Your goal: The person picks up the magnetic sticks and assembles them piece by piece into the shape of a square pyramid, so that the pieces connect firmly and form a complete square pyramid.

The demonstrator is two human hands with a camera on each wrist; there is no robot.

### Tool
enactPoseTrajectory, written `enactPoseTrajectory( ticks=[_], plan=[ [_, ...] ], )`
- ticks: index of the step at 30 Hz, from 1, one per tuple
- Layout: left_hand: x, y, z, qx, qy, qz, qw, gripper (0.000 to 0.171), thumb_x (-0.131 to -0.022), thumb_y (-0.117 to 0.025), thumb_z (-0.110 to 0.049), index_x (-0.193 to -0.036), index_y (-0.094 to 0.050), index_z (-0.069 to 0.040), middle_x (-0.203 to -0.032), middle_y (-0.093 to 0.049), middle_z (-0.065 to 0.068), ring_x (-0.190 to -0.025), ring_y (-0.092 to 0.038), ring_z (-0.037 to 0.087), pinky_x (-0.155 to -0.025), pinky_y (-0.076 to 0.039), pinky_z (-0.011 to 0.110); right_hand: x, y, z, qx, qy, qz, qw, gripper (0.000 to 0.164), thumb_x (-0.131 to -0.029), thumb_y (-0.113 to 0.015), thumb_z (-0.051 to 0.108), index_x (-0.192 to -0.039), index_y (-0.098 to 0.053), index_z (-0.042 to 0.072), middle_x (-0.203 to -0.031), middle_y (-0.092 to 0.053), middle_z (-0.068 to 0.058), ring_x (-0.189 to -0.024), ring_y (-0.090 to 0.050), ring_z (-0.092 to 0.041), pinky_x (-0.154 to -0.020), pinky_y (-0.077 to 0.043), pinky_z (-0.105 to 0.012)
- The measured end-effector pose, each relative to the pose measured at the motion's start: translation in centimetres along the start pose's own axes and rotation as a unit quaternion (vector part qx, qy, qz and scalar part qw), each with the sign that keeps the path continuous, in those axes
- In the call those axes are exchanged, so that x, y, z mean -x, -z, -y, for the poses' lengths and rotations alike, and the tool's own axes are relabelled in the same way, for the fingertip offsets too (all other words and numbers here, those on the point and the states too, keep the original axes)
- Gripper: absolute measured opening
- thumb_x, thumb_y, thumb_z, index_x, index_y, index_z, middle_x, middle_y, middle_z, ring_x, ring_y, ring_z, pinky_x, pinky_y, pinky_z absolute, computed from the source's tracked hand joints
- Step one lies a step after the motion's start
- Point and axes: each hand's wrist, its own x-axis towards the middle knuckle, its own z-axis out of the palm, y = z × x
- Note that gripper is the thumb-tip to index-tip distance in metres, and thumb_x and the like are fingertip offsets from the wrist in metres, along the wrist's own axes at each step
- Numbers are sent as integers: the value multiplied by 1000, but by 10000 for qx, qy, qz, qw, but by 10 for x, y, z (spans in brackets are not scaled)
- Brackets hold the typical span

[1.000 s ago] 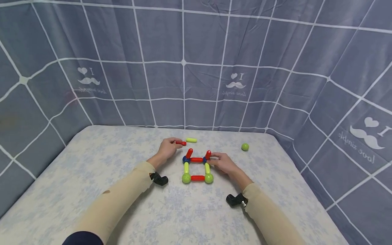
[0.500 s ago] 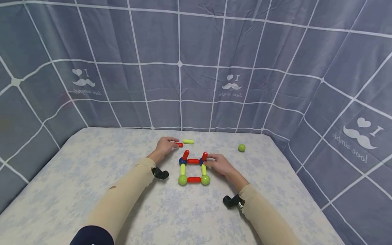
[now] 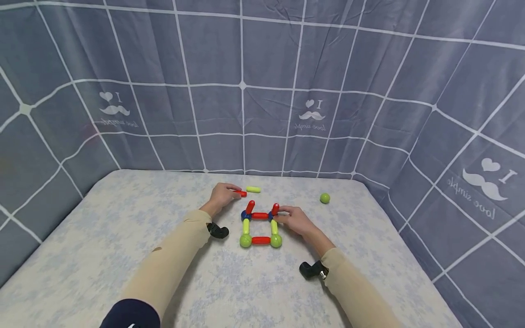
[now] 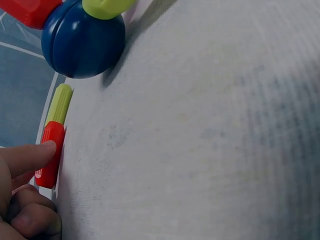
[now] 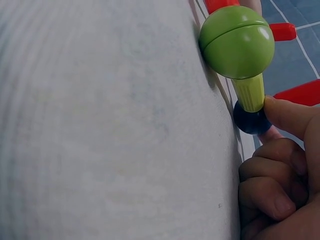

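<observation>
My left hand (image 3: 221,195) pinches a red toy building rod (image 4: 49,174) low over the table's far part. A yellow-green rod (image 3: 253,189) lies just beyond its tip. Right of that hand sits a square frame of rods and balls, with a red rod (image 3: 260,240) along the near side between two green balls (image 3: 245,241). Blue balls form its far corners, each bearing a red rod (image 3: 250,207) that sticks up. At the right far corner, my right hand (image 3: 298,219) grips the blue ball (image 5: 250,121) with thumb and finger, the thumb beside the yellow-green side rod (image 5: 249,94).
A loose green ball (image 3: 325,198) rests at the table's far right. The pale patterned table (image 3: 254,287) meets a grey-blue checked curtain (image 3: 213,114) at the back and sides. Each wrist carries a small black camera mount (image 3: 313,269).
The head view has shifted slightly. Both hands keep nearly the same places, the left at the red rod and the right at the frame's blue corner.
</observation>
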Motion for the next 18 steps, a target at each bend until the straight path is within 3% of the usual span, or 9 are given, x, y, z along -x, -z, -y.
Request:
enactPoseTrajectory(
  ticks=[3,7,14,18],
  plan=[
    [1,0,-1,-94,-28,-3,10000,28,-85,-77,-11,-112,-78,-8,-132,-65,14,-125,-54,31,-101,-45,42,0,0,-1,12,31,-31,10000,44,-89,-74,28,-130,-68,13,-60,-36,5,-56,-34,-13,-60,-34,-30],
    [4,1,-3,-125,-5,56,9999,28,-84,-79,-12,-111,-78,-6,-132,-65,15,-127,-54,33,-104,-45,44,1,0,-1,83,30,-68,9999,44,-89,-75,29,-129,-69,13,-80,-49,4,-68,-41,-15,-70,-37,-31],
    [7,2,-6,-204,-79,185,9996,25,-84,-79,-13,-107,-79,-5,-126,-68,16,-121,-57,32,-102,-46,44,1,2,-1,-1,72,5,10000,40,-90,-74,29,-128,-69,15,-61,-37,5,-56,-35,-14,-62,-34,-30],
    [6,2,-3,-246,-29,243,9994,23,-84,-79,-13,-105,-79,-4,-122,-69,16,-117,-59,31,-97,-48,42,-1,1,-3,-4,110,1,9999,42,-89,-75,29,-128,-70,14,-82,-55,1,-66,-40,-15,-71,-37,-31]
  ],
)
